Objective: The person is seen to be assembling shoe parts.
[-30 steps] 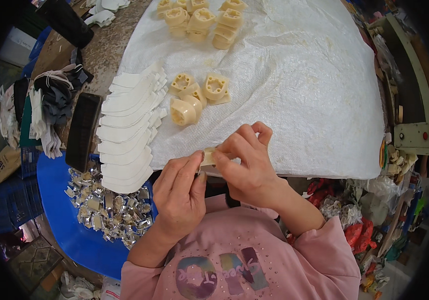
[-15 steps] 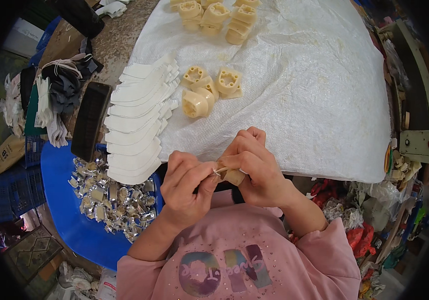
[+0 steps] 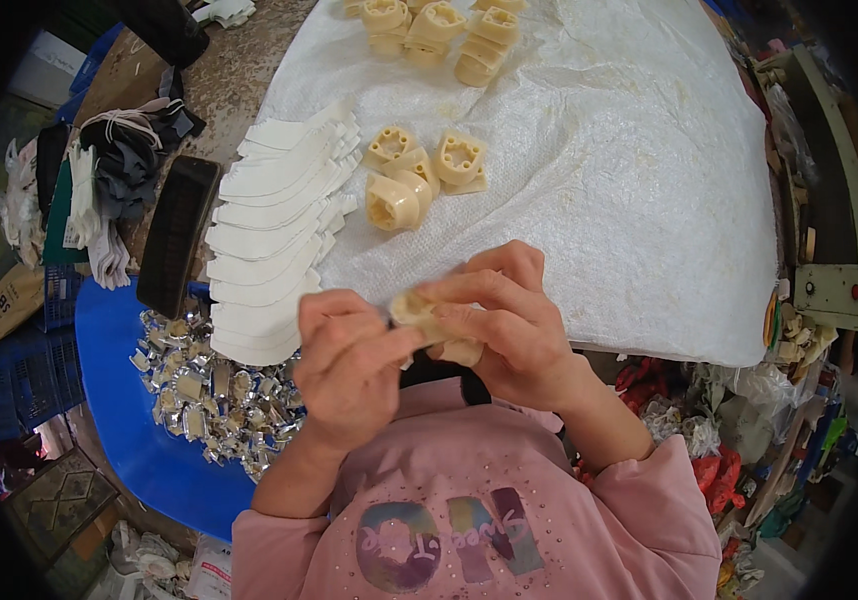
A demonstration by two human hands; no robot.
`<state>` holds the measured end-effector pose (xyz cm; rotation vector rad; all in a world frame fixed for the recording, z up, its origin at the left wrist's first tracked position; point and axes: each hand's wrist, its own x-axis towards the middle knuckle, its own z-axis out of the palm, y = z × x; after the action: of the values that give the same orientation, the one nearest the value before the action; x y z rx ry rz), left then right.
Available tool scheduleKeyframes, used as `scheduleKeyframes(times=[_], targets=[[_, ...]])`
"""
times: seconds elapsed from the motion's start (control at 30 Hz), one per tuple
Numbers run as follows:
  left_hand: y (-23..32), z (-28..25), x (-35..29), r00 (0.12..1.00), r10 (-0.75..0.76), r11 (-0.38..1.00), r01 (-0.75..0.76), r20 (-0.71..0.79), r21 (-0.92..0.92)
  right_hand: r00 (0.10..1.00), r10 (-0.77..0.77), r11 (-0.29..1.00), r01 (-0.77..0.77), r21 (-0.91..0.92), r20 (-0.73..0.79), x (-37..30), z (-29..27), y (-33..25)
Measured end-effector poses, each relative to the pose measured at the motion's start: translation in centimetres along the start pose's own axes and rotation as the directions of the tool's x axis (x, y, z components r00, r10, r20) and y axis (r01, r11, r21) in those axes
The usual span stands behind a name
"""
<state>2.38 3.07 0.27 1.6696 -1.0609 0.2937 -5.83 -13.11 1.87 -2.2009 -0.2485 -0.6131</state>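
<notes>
Both hands meet close to my chest over the near edge of the table. My right hand (image 3: 511,322) is wrapped around a small cream plastic part (image 3: 417,310), mostly hidden by the fingers. My left hand (image 3: 347,362) pinches the same part from the left with thumb and fingertips. Just beyond the hands, three more cream plastic parts (image 3: 419,180) lie in a cluster on the white woven sheet (image 3: 629,200). A fanned stack of white paper strips (image 3: 274,235) lies to the left of them.
Several more cream parts (image 3: 439,35) sit at the far edge of the sheet. A blue tray (image 3: 139,440) at my lower left holds several small shiny metal pieces (image 3: 214,395). A black block (image 3: 177,235) lies beside the strips. Clutter and a green machine (image 3: 829,230) stand at the right.
Both hands have drawn back from the table edge toward my chest with the cream part. The left hand's fingers have closed onto the part.
</notes>
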Motion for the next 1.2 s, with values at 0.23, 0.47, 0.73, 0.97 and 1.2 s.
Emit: scheduleKeyframes(times=[0.23,0.47,0.73,0.97,1.2], targets=[[0.1,-0.7,0.1,0.989,-0.123,0.983,0.110,-0.081,-0.147,0.938,0.339,0.862,-0.279,0.423,-0.071,-2.7,1.6,0.3],[0.6,0.3,-0.4,0.995,-0.028,0.934,0.062,0.101,-0.351,0.775,0.630,0.328,-0.322,0.888,0.048,-3.4,2.1,-1.2],[1.0,0.6,-0.4,0.984,0.096,0.995,-0.100,0.151,0.023,0.747,0.651,0.311,-0.424,0.851,0.135,-3.7,1.8,-1.8],[1.5,1.0,0.4,0.965,0.093,0.968,-0.145,0.245,0.205,0.827,0.556,0.709,-0.524,0.471,0.082,-2.4,1.3,-1.8],[1.0,0.5,0.2,0.976,-0.160,0.944,0.196,0.151,-0.266,0.824,0.492,0.500,-0.532,0.683,0.281,-0.8,-1.2,1.4]])
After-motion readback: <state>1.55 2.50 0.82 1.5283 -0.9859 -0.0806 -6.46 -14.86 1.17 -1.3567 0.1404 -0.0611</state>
